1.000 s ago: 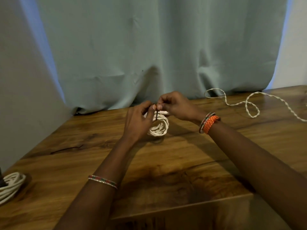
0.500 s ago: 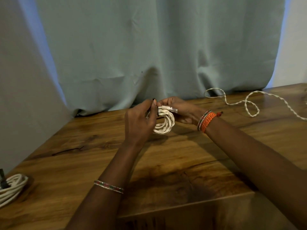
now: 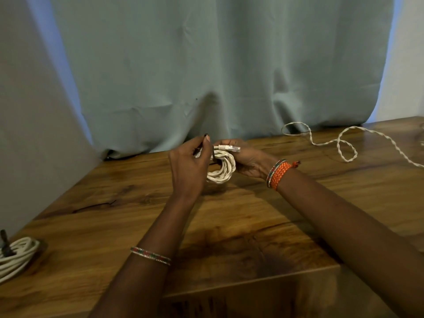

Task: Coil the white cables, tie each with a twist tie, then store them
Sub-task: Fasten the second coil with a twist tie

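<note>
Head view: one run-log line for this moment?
step: tying | left hand: pinches twist tie | right hand: holds coiled cable above table | tied coil far left | loose cable uncoiled

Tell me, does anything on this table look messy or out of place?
Only one thing: a white cable sprawls uncoiled in loose loops across the table's far right. The coil in the hands and the tied bundle at the near left are tidy. Nothing looks damaged.

three white cables: one small coil point(image 3: 221, 167) held up, one tied coil point(image 3: 16, 257) at the left edge, one loose cable point(image 3: 344, 148) uncoiled. two hands, one wooden surface point(image 3: 229, 226), one curtain point(image 3: 206, 65).
</note>
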